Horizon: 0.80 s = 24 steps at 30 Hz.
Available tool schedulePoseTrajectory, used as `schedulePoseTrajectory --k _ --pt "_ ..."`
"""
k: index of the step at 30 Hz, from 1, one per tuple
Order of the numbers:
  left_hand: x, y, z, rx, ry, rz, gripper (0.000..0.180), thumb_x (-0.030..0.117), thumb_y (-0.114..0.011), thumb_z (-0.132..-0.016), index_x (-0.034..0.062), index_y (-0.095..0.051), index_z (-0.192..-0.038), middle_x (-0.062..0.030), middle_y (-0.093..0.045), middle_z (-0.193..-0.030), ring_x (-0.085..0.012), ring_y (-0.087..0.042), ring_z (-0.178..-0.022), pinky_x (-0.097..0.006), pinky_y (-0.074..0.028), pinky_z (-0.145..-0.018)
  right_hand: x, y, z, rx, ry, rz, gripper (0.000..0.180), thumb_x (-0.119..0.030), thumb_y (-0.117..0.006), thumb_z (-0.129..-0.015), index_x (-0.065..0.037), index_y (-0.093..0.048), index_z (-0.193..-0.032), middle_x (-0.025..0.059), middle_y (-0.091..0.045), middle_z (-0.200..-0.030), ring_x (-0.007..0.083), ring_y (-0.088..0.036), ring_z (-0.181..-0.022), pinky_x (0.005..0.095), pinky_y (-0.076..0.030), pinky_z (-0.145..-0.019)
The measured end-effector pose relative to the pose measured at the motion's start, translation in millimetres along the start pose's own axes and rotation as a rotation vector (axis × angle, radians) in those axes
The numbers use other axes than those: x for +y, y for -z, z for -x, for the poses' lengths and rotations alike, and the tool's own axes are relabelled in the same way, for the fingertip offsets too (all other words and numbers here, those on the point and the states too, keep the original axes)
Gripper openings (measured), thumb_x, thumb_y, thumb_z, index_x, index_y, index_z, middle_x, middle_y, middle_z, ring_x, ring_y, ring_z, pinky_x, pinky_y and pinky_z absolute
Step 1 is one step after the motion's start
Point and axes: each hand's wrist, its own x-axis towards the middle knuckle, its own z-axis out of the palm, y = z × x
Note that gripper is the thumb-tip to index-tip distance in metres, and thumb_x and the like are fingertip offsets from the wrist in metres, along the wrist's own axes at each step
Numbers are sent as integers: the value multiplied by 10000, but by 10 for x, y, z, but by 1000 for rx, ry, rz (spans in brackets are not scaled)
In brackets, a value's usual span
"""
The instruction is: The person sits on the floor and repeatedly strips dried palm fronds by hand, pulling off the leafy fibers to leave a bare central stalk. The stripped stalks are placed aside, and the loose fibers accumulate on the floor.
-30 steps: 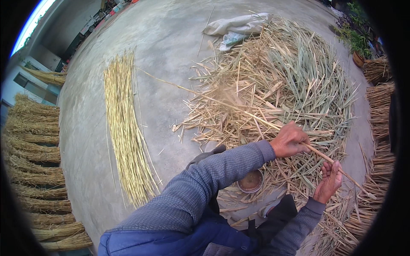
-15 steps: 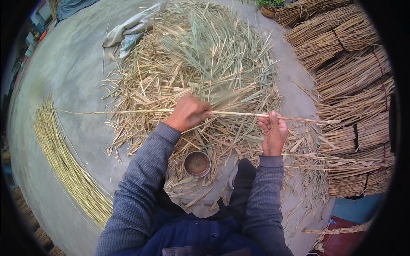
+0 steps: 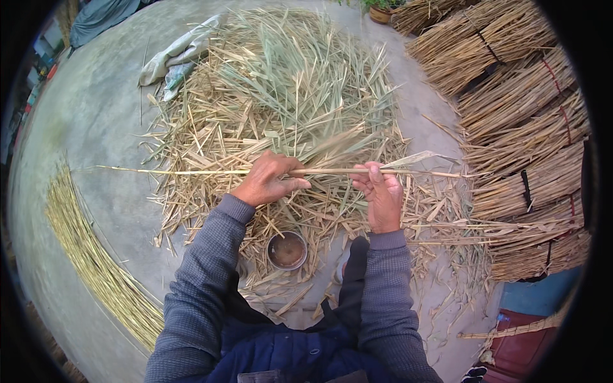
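A long, thin reed stalk (image 3: 191,171) is held level across the view, above a loose heap of stripped leaves and husks (image 3: 281,96) that covers the concrete floor (image 3: 96,108). The left hand (image 3: 268,180) is clenched around the stalk near its middle, thumb underneath and fingers curled over. The right hand (image 3: 381,195) is closed on the same stalk further toward its right end, where a pale leaf sheath (image 3: 415,158) is seen peeling away from the stem.

The stalk is judged to be very light and fairly stiff along its length. Its free left end reaches well out over the floor with only a slight droop. It is probably dry and brittle, so a sharp bend between the two grips could snap it. The surface looks smooth, and a firm pinch rather than a loose wrap seems called for. Hold is best taken where the hands already sit, close together near the sheath, so that the span under strain is kept short.

A small round metal bowl (image 3: 287,250) rests on the floor just below the hands. A row of cleaned stalks (image 3: 89,255) lies to the left, and tied bundles (image 3: 523,127) are stacked to the right.
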Motion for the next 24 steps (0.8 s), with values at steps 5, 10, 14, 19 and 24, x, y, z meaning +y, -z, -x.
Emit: schedulePoseTrajectory --k 5,10,14,19,24 --pt "83 -21 -94 81 73 213 277 328 -770 -858 52 -745 -854 -105 -661 -670 -266 -637 -627 -388 -471 -605 -28 -112 82 -86 14 14 329 -257 -641 -1011 37 -600 -1153 150 -705 -1060 224 -719 -932 290 -590 -800" --pt "43 114 -80 38 218 164 252 302 -784 -842 53 -744 -845 -111 -663 -666 -269 -640 -602 -397 -481 -588 -91 35 11 38 80 45 318 -258 -637 -1013 34 -601 -1135 133 -699 -1019 224 -721 -927 293 -589 -797" --pt "71 -13 -93 151 -110 71 229 239 -816 -843 21 -747 -857 -65 -675 -674 -130 -613 -587 -306 -452 -534 -50 54 14 -26 71 42 302 -244 -624 -1018 35 -597 -1128 136 -696 -1010 226 -723 -921 302 -593 -793" --pt "125 -98 -78 118 325 469 173 167 -823 -852 20 -731 -847 -2 -688 -704 -51 -595 -653 -227 -449 -571 -52 68 31 -27 85 25 298 -228 -608 -1024 42 -584 -1150 159 -701 -1042 231 -724 -926 303 -597 -798" --pt "-7 67 -75 398 448 909 129 110 -725 -939 5 -651 -938 -69 -720 -807 -115 -677 -704 -248 -558 -644 -30 117 6 28 46 28 289 -216 -607 -1022 38 -582 -1156 172 -705 -1055 229 -723 -916 308 -600 -797"
